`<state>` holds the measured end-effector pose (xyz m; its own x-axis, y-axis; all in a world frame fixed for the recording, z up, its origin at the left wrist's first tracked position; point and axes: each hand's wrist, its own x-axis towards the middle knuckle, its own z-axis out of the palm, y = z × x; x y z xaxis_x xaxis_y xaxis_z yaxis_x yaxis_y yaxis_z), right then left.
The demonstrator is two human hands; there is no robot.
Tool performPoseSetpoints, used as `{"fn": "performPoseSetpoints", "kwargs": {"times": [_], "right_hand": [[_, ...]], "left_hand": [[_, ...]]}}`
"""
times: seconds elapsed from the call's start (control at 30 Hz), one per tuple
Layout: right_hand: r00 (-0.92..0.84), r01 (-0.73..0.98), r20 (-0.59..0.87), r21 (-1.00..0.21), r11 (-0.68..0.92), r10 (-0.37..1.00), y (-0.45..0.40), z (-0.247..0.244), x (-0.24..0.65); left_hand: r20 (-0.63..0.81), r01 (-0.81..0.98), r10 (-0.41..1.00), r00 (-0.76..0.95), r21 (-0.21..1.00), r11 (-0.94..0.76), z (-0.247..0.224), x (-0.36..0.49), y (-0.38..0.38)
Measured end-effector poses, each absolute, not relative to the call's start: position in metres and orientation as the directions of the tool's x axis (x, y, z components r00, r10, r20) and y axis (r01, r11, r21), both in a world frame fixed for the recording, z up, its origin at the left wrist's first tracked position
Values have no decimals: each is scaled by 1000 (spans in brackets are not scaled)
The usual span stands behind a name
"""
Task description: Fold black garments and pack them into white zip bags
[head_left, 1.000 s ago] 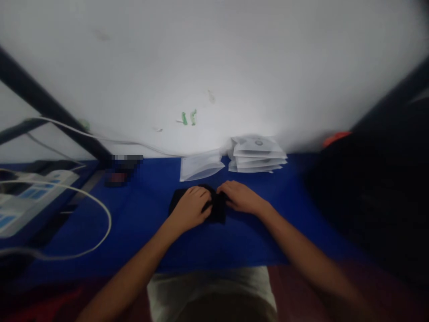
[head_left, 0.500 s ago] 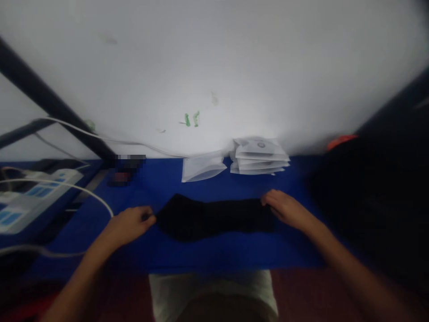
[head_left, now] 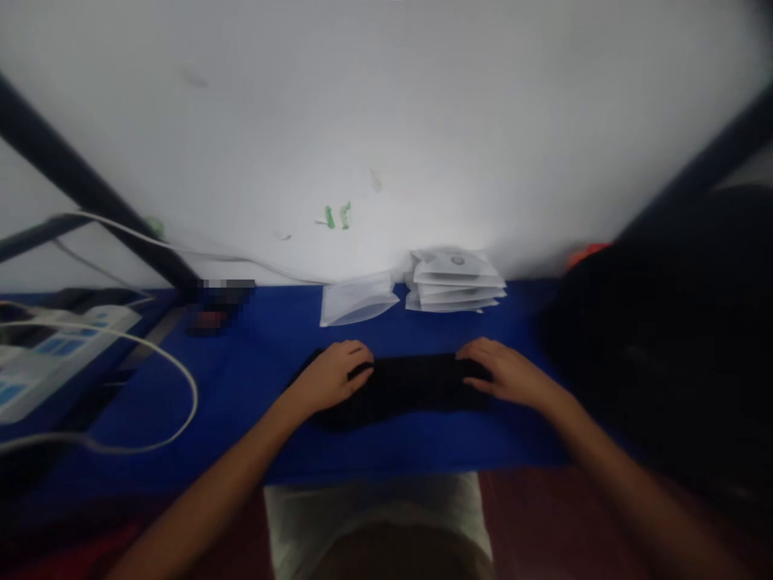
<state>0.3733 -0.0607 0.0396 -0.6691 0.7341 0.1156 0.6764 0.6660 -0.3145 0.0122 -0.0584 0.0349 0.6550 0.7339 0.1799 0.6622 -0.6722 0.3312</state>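
1. Black sock (head_left: 411,385) lies flat and stretched left to right on the blue worktop (head_left: 254,379), near its front edge.
2. Left hand (head_left: 331,377) presses on the sock's left end, fingers curled over the fabric.
3. Right hand (head_left: 506,374) rests on its right end, fingers loosely spread, pinching nothing.
4. Clear plastic bag (head_left: 356,298) and a stack of bags (head_left: 454,281) sit farther back by the wall.

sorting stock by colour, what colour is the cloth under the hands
Black, plain with no visible pattern; the cloth lies on the blue table cover, seen in the head view.
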Motion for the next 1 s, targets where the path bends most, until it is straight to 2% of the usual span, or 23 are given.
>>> {"fn": "performPoseSetpoints", "kwargs": {"times": [0.07,0.13,0.23,0.3,0.4,0.47,0.53,0.63,0.73,0.83,1.0], "right_hand": [[-642,699,149,-290,654,752,-50,35,372],[-539,763,216,-283,581,814,-36,31,369],[-319,868,311,-284,408,895,-18,27,360],[-247,897,359,-266,352,900,-16,25,355],[-355,848,385,-251,467,852,-25,21,350],[-505,762,329,-264,591,798,-34,18,350],[-597,705,255,-286,649,760,-41,16,351],[-622,689,205,-315,652,756,-49,23,356],[-611,662,167,-427,615,774,-59,40,366],[-567,636,152,-545,547,810,-67,52,375],[-574,631,170,-530,566,801,-58,43,363]], "left_hand": [[187,712,790,584,350,-609,34,8,-44],[192,789,857,478,335,-515,33,7,-30],[247,902,920,303,237,-361,34,10,-16],[309,935,923,229,196,-297,33,7,-14],[306,882,887,345,217,-418,29,-6,-19],[257,789,825,503,252,-560,24,-17,-25],[241,705,767,594,303,-641,21,-26,-31],[295,645,750,592,386,-660,29,-31,-42],[311,618,763,567,452,-644,52,-29,-63],[222,598,753,620,489,-636,74,-25,-89],[94,562,679,728,486,-670,80,-18,-113]]}}
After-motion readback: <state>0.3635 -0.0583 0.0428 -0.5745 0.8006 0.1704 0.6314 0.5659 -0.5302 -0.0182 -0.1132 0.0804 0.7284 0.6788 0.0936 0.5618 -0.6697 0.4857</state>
